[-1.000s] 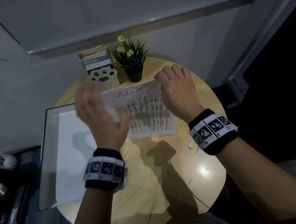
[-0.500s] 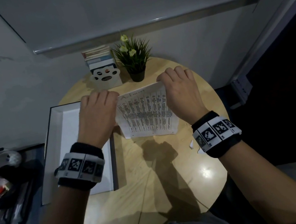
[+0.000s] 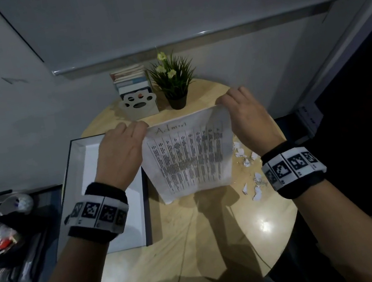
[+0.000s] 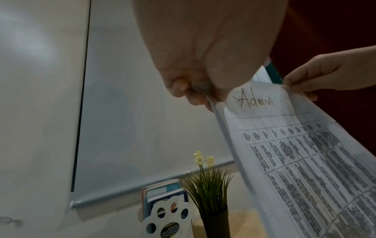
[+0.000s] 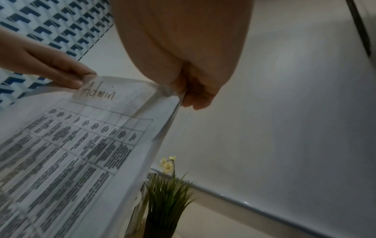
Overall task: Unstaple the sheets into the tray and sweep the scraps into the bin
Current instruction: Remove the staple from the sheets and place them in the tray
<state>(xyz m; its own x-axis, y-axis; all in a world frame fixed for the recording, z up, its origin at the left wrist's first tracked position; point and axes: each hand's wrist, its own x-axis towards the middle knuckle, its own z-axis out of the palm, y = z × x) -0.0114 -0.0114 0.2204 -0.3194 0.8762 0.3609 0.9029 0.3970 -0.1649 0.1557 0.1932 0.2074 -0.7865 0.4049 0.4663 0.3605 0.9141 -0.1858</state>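
The round desk (image 3: 197, 248) carried a white tray (image 3: 80, 157) on its left side, with torn scraps (image 3: 250, 174) scattered near its right edge. Above the desk, between the two, hung the printed sheets (image 3: 190, 159), headed "Admin" and lifted clear of the surface. They looked light and limp, sagging between the grips and apt to tear, so the top corners seemed the sound place to hold them. The left hand (image 3: 121, 156) pinched the top left corner between thumb and curled fingers; the right hand (image 3: 247, 119) pinched the top right corner likewise. No staple could be made out.
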